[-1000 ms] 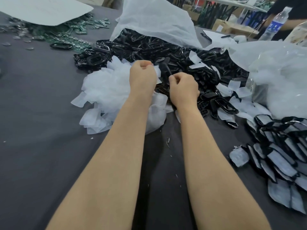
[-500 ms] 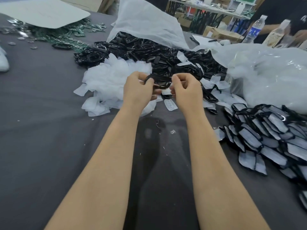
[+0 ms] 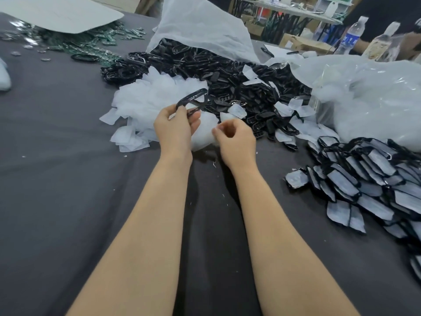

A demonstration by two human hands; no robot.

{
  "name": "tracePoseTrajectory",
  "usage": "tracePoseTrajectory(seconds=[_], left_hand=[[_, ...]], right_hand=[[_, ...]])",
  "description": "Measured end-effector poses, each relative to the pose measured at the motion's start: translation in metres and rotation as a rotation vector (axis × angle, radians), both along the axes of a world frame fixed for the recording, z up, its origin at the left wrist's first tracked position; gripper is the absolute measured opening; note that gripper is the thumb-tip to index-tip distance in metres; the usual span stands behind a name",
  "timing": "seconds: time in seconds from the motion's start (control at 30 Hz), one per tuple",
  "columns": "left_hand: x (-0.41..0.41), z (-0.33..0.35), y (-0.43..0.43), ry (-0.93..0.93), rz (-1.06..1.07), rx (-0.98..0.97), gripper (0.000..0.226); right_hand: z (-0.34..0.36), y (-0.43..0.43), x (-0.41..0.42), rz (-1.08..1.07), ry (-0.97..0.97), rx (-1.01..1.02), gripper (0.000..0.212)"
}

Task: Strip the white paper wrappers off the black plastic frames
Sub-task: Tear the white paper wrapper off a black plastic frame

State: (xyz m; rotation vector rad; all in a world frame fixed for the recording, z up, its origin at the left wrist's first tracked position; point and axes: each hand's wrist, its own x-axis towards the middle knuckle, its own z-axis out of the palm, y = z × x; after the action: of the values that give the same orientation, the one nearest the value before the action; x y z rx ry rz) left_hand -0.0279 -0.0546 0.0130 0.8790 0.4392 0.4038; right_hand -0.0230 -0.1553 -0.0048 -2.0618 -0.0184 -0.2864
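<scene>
My left hand is shut on a bare black plastic frame and holds it tilted above the heap of stripped white paper wrappers. My right hand is just to the right, with its fingers pinched on a small white paper wrapper. Behind both hands lies a big pile of bare black frames. A pile of frames in their white wrappers lies at the right on the dark cloth.
A clear plastic bag bulges at the right. A white sack stands behind the black pile. Green parts and a white sheet lie far left. Bottles and another person's arm are at the far right.
Both hands held a frame between them half a second ago. Now the left hand alone holds the bare frame raised, and the right hand has pulled away with the wrapper.
</scene>
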Motion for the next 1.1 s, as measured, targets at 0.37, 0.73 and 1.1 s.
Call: tracePoseTrajectory(seconds=[0.37,0.73,1.1], left_hand=[[0.006,-0.018,-0.017,0.076,-0.149,0.387,0.022],[-0.002,-0.013,-0.018,-0.02,-0.154,0.348,0.021],[0.0,-0.008,-0.013,-0.053,-0.012,0.276,0.015]], right_hand=[[0.004,-0.025,0.008,0.005,0.086,0.432,0.02],[0.017,-0.028,0.007,-0.008,-0.027,0.717,0.015],[0.011,-0.043,0.004,-0.312,-0.096,-0.088,0.012]])
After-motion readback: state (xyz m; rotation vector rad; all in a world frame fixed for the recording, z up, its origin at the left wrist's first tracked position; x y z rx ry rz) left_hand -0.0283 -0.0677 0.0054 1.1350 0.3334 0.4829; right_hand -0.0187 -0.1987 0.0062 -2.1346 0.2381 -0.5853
